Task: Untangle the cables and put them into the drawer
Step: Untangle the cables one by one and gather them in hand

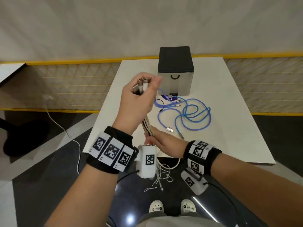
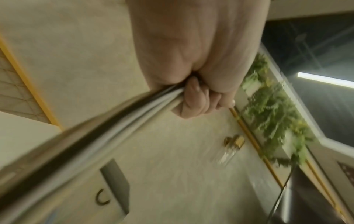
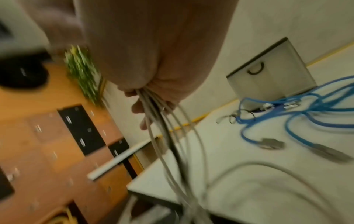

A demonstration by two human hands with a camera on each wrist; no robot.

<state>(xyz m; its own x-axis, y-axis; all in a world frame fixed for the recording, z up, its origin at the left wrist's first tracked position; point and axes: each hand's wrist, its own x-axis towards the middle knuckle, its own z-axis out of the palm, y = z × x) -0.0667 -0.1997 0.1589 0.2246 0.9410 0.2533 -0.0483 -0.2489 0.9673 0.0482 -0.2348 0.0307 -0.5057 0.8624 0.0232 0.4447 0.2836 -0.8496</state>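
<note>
My left hand is raised above the white table and grips the top of a bundle of pale cables, whose metal plugs stick out above the fingers. Lower down, at the table's near edge, my right hand grips the same bundle. Its thin loose ends dangle below the edge. In the left wrist view curled fingers wrap the strands. The right wrist view shows them fanning out under the palm. A blue cable lies coiled before the closed grey drawer box.
A thin black cable loop lies beside the blue coil. Behind and left of the table runs a yellow mesh fence. A white cord trails over the floor at left. My shoes stand under the near edge.
</note>
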